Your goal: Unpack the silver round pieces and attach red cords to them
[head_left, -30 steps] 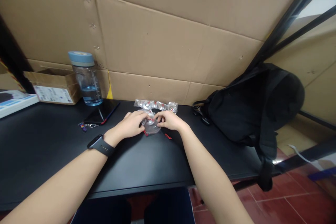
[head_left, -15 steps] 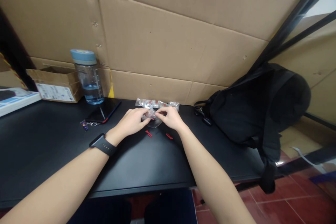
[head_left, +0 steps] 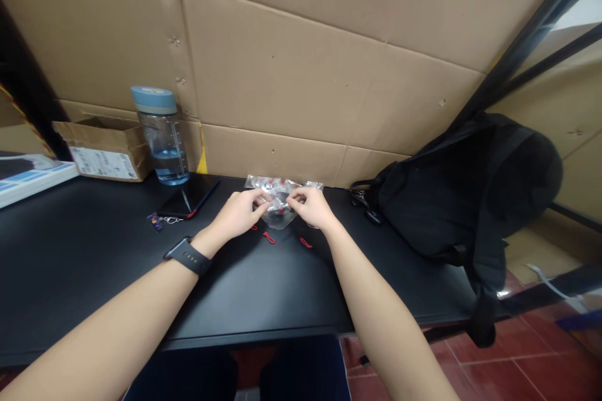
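Between my two hands is a clear plastic bag, its upper edge pinched from both sides. My left hand, with a black watch on the wrist, grips the bag's left side between thumb and fingers. The right side of the bag is pinched by my right hand. Just behind lie several clear packets with small red parts inside. On the black table in front of the bag are a red loop and another red loop. A further red piece shows beside my left fingers.
A phone with a keychain lies left of my hands. Behind it stand a water bottle and an open cardboard box. A black backpack rests at the right. Cardboard lines the back of the table.
My hands have moved slightly apart, and the bag between them is spread wider. A third red piece now shows near my left fingers. The view has shifted slightly.
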Available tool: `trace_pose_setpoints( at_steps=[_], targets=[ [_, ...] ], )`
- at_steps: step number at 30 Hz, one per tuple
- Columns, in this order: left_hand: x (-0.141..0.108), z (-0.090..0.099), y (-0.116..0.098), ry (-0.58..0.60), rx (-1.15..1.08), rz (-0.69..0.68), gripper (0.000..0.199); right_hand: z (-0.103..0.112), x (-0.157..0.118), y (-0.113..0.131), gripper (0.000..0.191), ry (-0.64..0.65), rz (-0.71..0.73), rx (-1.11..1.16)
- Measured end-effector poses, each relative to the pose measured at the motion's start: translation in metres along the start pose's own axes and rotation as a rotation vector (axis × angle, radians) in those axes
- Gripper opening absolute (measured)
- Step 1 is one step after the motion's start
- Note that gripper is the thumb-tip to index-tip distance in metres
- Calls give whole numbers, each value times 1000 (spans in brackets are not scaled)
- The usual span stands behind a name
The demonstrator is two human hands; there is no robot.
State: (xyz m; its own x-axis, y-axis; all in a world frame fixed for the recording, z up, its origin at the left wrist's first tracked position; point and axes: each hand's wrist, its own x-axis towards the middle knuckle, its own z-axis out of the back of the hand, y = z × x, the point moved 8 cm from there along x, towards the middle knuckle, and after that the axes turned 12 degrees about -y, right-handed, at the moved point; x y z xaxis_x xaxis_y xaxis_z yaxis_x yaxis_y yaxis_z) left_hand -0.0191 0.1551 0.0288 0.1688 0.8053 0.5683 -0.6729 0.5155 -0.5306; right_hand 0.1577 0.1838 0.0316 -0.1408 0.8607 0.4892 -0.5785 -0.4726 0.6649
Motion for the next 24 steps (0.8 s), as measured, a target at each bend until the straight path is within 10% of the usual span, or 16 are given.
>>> trace_pose_setpoints(
  at_steps=[12, 17, 24],
  targets=[
    [-11, -30, 15, 162, 18, 13, 56, -22, -12, -8, 60, 187, 32, -74],
    [-8, -21, 14, 47, 174, -50, 67, -23, -10, 0, 31, 198, 131, -177],
    [-7, -19, 4, 57, 180, -119, 33, -21, -11, 5, 48, 138, 184, -141]
  ],
)
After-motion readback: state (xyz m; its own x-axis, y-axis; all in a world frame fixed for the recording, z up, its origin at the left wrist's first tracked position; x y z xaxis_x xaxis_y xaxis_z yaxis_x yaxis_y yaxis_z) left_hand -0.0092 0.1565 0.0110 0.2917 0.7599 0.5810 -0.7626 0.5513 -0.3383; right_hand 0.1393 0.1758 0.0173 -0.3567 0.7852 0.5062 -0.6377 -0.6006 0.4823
